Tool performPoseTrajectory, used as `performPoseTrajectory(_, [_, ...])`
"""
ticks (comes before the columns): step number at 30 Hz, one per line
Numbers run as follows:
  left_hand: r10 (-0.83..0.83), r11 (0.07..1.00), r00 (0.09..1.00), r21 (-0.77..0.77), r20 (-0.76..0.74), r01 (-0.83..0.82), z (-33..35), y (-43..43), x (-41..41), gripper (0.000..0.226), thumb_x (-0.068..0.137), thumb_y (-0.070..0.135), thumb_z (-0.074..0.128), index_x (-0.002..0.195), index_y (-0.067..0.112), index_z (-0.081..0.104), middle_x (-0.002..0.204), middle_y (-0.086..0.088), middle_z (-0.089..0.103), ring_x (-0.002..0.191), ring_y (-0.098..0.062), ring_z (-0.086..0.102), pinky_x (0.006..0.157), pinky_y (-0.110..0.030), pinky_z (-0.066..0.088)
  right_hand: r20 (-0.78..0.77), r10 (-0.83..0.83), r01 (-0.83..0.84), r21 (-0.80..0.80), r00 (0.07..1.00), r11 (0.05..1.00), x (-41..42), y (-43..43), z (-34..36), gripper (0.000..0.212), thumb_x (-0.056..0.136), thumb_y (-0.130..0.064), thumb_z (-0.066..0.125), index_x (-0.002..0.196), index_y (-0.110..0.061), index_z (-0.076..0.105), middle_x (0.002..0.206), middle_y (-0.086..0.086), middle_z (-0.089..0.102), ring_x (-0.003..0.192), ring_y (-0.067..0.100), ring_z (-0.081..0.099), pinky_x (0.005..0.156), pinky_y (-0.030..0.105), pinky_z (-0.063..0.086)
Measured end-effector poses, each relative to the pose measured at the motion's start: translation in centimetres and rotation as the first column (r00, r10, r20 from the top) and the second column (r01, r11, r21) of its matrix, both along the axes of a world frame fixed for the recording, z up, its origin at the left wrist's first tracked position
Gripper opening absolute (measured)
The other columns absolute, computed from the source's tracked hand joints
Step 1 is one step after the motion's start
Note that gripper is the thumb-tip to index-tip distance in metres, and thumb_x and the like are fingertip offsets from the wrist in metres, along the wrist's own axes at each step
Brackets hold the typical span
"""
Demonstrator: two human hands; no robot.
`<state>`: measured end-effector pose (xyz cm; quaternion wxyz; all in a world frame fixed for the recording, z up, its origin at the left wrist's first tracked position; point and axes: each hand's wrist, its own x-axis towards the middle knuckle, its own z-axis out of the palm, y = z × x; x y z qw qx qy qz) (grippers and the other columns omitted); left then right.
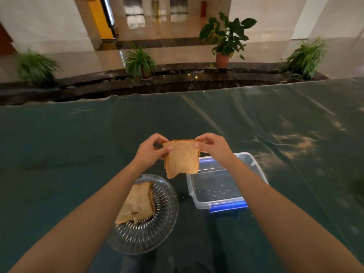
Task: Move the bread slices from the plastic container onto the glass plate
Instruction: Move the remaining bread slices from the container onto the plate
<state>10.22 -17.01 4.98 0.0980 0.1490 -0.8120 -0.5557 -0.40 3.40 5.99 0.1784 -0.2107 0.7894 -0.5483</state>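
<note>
Brown bread slices (182, 158) hang upright in the air, pinched at the top corners by my left hand (152, 149) and my right hand (212, 145). They seem to be two slices pressed together. The slices hover above the gap between the glass plate (157, 229) and the clear plastic container (214, 189). On the ribbed glass plate lie other bread slices (137, 203), stacked at its left side and partly hidden by my left forearm. The container holds only crumbs and has blue clips.
A dark green plastic sheet (78, 144) covers the table, wrinkled at the right. Beyond the table's far edge run a dark stone ledge and several potted plants (224, 38). The plate sits near the table's front edge.
</note>
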Motion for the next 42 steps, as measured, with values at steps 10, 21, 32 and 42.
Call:
performPoseTrajectory(10, [0.204,0.972,0.961,0.084,0.185,-0.222,-2.1,-7.7,9.9,0.018,0.077,0.017,0.073,0.091,0.021,0.064,0.096,-0.012,0.066,0.082,-0.024,0.068,0.068,-0.033,0.062,0.149,0.183,-0.191,0.038,0.972,0.981,6.7,-10.0,-2.8,0.020,0.082,-0.013,0.070,0.100,-0.005,0.067,0.100,0.016,0.069,0.091,0.021,0.064,0.083,0.035,0.055])
performPoseTrajectory(21, [0.210,0.939,0.888,0.170,0.409,-0.300,-6.1,-8.5,13.9,0.033,0.082,0.010,0.068,0.110,-0.003,0.057,0.078,-0.004,0.061,0.065,-0.016,0.061,0.054,-0.019,0.057,0.287,0.117,-0.189,0.235,0.951,0.953,10.7,-12.9,-7.6,0.021,0.081,-0.016,0.071,0.096,-0.001,0.069,0.094,0.019,0.069,0.082,0.025,0.066,0.086,0.040,0.057])
performPoseTrajectory(32, [0.223,0.914,0.845,0.198,0.486,-0.355,-8.8,-9.6,12.8,0.030,0.087,0.012,0.062,0.114,-0.001,0.058,0.101,-0.015,0.063,0.080,-0.022,0.062,0.070,-0.030,0.056,0.216,0.008,-0.091,0.380,0.976,0.921,10.8,-15.6,-9.6,0.027,0.085,-0.024,0.065,0.093,0.002,0.068,0.085,0.010,0.064,0.098,0.032,0.065,0.092,0.048,0.052])
performPoseTrajectory(42, [0.193,0.920,0.852,0.211,0.487,-0.329,-8.8,-9.3,12.6,0.024,0.089,0.013,0.059,0.109,0.001,0.064,0.095,-0.011,0.064,0.067,-0.011,0.060,0.049,-0.013,0.054,0.381,-0.060,-0.100,0.385,0.923,0.917,10.6,-15.3,-9.3,0.027,0.089,-0.013,0.060,0.100,0.012,0.063,0.082,0.016,0.061,0.083,0.031,0.065,0.083,0.046,0.058])
